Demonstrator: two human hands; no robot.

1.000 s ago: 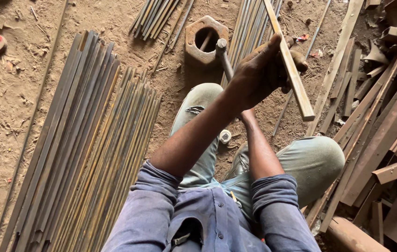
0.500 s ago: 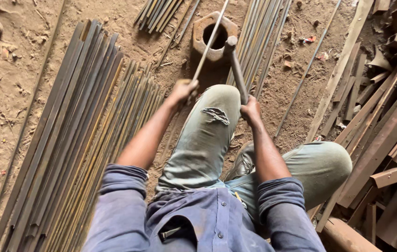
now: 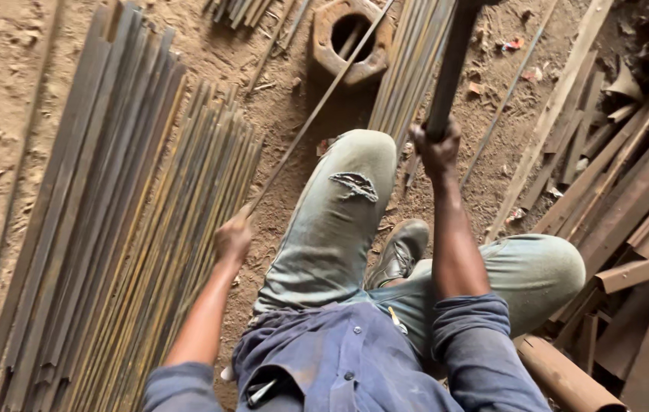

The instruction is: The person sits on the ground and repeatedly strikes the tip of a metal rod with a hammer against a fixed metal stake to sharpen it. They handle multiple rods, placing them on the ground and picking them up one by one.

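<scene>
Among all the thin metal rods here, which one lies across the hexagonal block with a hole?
The single thin rod gripped by the left hand. It runs diagonally up over the hexagonal block, while the other rods lie bundled flat on the ground.

The left hand now sits lower along the thin rod, while the right hand lifts the hammer handle higher.

Top of thick handle in right hand cut off by top edge; tool head not seen. Thin rod in left hand also runs off top. Long metal strips cut off at bottom edge. Scrap pile cut off at right. Shoe half hidden behind knee.
</scene>
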